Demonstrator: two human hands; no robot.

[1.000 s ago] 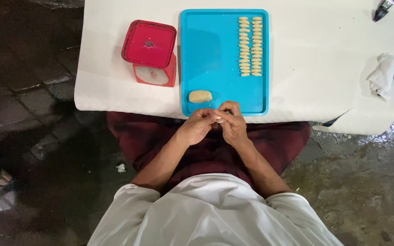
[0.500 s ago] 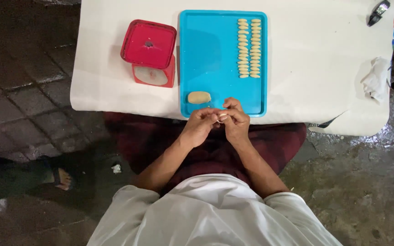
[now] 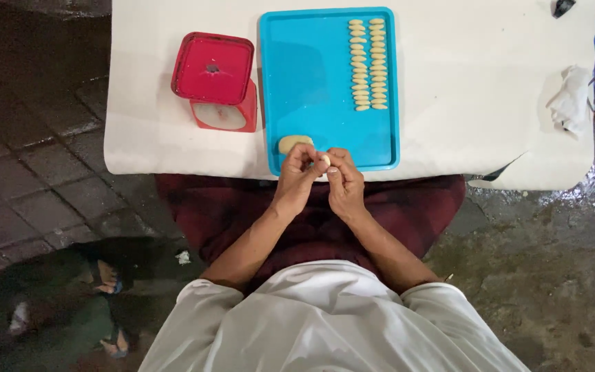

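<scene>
My left hand [image 3: 299, 173] and my right hand [image 3: 344, 178] meet at the near edge of a blue tray [image 3: 311, 76], fingertips pinched together on a small pale piece of dough [image 3: 325, 160]. A larger lump of dough [image 3: 293, 142] lies on the tray just beyond my left fingers. Two neat rows of several shaped dough pieces [image 3: 367, 64] lie at the tray's far right.
A red kitchen scale [image 3: 215, 79] stands left of the tray on the white table [image 3: 476, 83]. A crumpled white cloth [image 3: 571, 100] lies near the right edge. Someone's sandalled feet [image 3: 108, 279] are on the dark floor at lower left.
My hands stay pinched on the small dough piece and have shifted slightly onto the tray edge. The camera view has drifted, and the feet at left have moved.
</scene>
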